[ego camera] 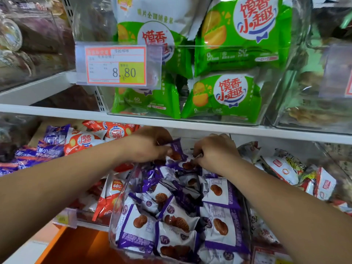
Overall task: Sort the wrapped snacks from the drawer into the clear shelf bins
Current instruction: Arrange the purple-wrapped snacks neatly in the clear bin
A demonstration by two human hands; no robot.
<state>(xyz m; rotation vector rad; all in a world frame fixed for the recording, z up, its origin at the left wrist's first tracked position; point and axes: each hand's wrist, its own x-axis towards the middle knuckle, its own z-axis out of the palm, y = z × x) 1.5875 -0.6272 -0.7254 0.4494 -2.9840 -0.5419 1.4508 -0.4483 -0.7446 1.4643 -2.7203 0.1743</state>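
The purple-and-white snack packets point(177, 218) are small pillow-shaped wrappers, white on the face with a purple band along one edge and a picture of a round, brown, ridged biscuit in the middle. They fill the clear bin point(122, 199) at the lower centre of the frame, heaped in all directions, some face up, some showing a printed back panel.

Both bare forearms reach in from the lower corners and meet at the back of that bin, just under the white shelf edge point(57, 112). The left hand point(146, 145) is closed, fingers pressed together on the purple end of one packet point(176, 149), which stands up above the heap. The right hand point(215, 151) is curled knuckles-up just beside it, fingertips down among the packets; whether it pinches one I cannot tell.

To the left of the bin, in the middle left of the frame, lie red-and-white snack bags point(85, 140) and purple-and-orange packets point(38, 151), loosely piled. To the right, white packets with red labels point(282, 168) crowd another clear bin.

On the shelf above, in the upper centre, a clear bin point(266, 103) holds green snack bags point(224, 96) with a round white logo and yellow chips printed on them, stacked several high. A price tag point(116, 65) in a clear holder hangs on its front at the upper left, reading 8.80. An orange surface point(76, 244) shows at the bottom left.
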